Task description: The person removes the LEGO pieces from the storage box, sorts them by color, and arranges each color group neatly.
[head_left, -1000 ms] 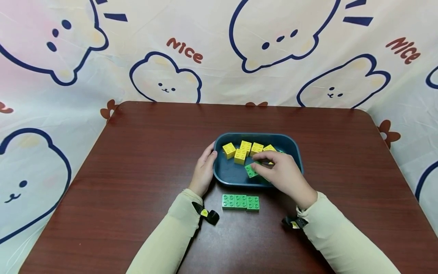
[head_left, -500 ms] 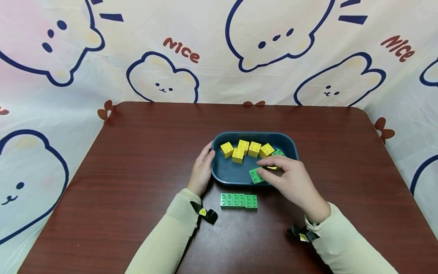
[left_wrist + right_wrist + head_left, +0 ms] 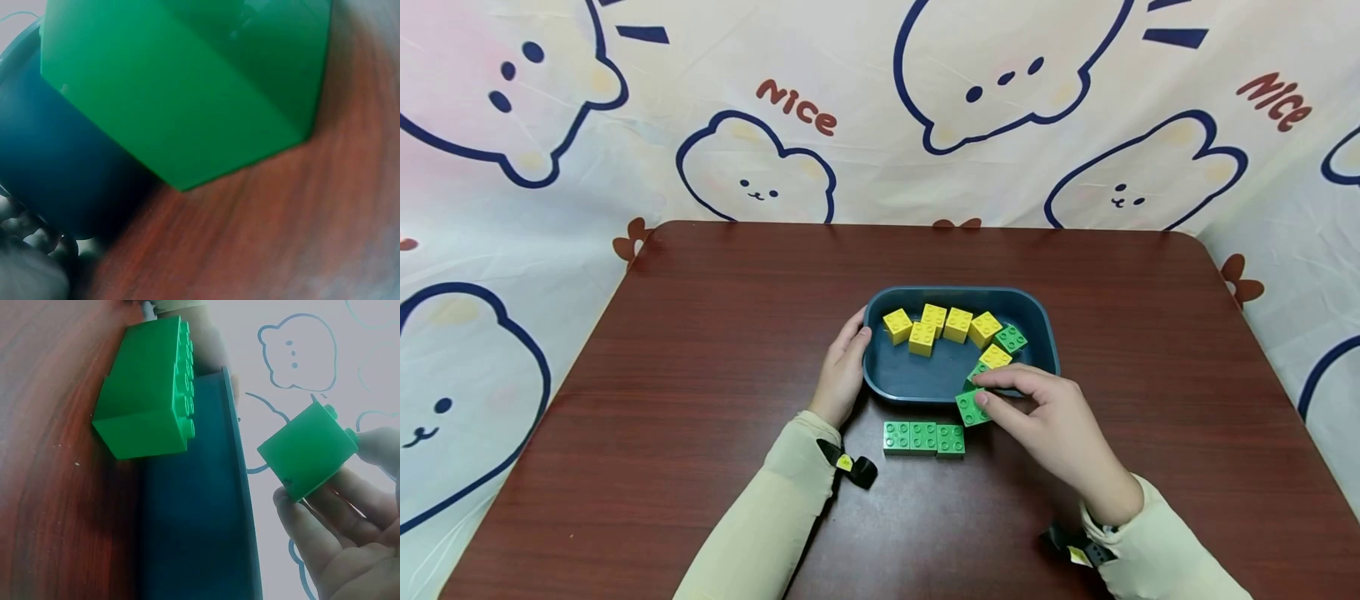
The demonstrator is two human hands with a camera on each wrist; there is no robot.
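Observation:
My right hand [image 3: 1063, 421] pinches a green toy building brick [image 3: 971, 408] between thumb and fingers, over the near rim of a dark blue tray [image 3: 910, 387]. The right wrist view shows that brick [image 3: 309, 450] held up at the fingertips, studs toward the hand. At the tray's left end, my left hand [image 3: 841, 371] holds the rim, thumb along the edge. Several yellow bricks [image 3: 922, 339] lie in the tray, with a green brick [image 3: 1011, 338] at the right and another green one partly hidden by my right fingers.
Three green bricks [image 3: 923, 438] stand in a row on the brown table [image 3: 737, 333], just in front of the tray; their side fills much of the left wrist view. A patterned cloth [image 3: 865, 50] hangs behind the table.
My right hand has lifted the green brick from inside the tray and moved it toward me and slightly right. The left hand stays at the tray's left end.

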